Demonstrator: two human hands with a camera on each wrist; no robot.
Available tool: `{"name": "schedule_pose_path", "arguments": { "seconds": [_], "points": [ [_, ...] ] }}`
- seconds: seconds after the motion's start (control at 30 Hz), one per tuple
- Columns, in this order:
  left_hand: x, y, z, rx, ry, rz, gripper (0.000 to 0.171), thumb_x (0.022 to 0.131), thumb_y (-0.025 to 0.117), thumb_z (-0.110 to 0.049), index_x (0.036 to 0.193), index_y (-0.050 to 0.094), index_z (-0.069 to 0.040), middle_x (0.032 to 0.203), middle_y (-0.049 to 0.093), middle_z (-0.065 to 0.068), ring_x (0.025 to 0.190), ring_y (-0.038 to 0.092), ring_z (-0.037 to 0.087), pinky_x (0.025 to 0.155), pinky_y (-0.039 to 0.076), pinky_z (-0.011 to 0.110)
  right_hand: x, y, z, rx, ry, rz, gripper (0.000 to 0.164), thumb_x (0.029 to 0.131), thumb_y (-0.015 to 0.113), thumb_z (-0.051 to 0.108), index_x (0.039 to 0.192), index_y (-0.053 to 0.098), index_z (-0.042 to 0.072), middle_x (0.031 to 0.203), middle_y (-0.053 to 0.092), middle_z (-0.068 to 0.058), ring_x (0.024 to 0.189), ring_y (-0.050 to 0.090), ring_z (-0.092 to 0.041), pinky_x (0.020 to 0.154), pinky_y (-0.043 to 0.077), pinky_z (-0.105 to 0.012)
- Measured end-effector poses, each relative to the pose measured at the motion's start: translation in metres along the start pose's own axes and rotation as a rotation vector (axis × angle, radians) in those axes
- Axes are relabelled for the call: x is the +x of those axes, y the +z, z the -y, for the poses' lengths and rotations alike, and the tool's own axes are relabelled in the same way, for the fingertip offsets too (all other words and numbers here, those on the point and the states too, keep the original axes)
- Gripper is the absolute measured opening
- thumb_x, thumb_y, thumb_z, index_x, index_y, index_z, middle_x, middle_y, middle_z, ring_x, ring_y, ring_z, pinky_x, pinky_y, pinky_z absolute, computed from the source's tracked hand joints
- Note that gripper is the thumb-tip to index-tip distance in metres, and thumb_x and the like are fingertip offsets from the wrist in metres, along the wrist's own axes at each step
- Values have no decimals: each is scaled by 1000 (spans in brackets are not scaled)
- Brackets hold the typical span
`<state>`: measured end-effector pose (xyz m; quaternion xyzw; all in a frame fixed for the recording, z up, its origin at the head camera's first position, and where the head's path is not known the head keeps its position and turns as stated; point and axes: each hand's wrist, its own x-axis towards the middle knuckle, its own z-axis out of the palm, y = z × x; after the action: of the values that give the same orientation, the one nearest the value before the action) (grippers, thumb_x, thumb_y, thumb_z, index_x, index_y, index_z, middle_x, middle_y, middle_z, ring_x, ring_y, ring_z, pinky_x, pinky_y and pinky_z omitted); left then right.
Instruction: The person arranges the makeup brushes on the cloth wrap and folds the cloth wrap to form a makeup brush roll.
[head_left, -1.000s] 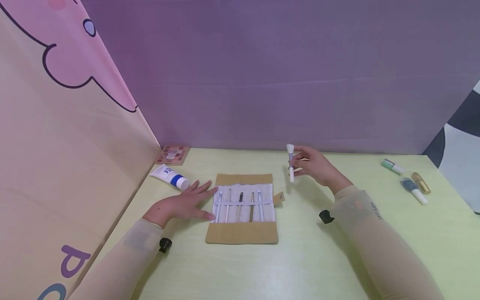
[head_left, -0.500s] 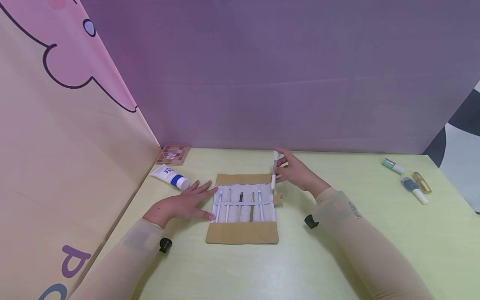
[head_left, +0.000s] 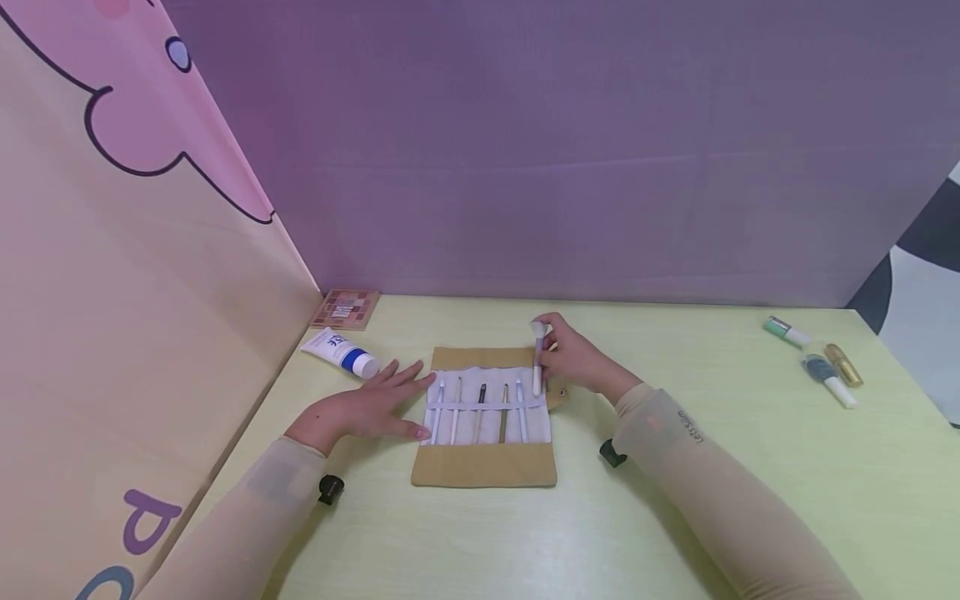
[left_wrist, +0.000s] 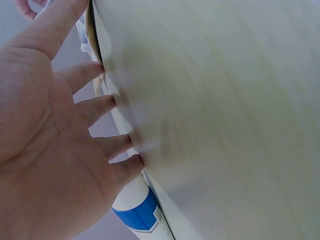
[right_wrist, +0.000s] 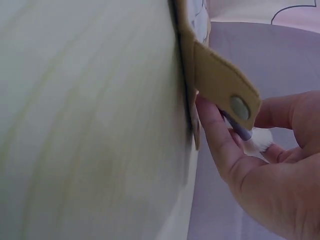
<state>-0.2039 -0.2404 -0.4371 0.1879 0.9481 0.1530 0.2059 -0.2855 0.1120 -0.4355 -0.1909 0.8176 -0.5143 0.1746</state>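
1. White brush point(head_left: 537, 381) is at one o'clock over the tan roll point(head_left: 483, 467), bristles point(head_left: 538, 328) up, perhaps to spare them; the right hand point(head_left: 577, 360) pinches it.
2. Left hand point(head_left: 371, 408) spreads wide at nine o'clock, probably to steady the roll.

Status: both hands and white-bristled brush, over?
Right hand holds brush over right side of tan-and-white fabric roll. Left hand spread at roll's left edge. Nothing seen blocking brush.
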Motion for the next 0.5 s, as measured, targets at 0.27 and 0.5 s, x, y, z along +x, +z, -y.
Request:
{"name": "schedule_pose_path", "arguments": {
  "seconds": [0.27, 0.5],
  "points": [
    [2, 0, 1, -1, -4, 6, 104, 92, 74, -65, 172, 23, -25, 183, 6, 13, 166, -5, 55, 130, 8, 77, -5, 1, 7, -78, 26, 18, 54, 105, 52, -1, 154, 31, 7, 119, 56, -22, 91, 72, -28, 83, 64, -38],
    [-2, -2, -1, -9, 6, 10, 101, 95, 74, -60, 172, 23, -21, 183, 5, 15, 166, -5, 55, 130, 8, 78, -9, 0, 9, -86, 18, 1, 49, 106, 52, -1, 151, 33, 5, 116, 56, -21, 91, 74, -31, 82, 64, -38]
  ]
}}
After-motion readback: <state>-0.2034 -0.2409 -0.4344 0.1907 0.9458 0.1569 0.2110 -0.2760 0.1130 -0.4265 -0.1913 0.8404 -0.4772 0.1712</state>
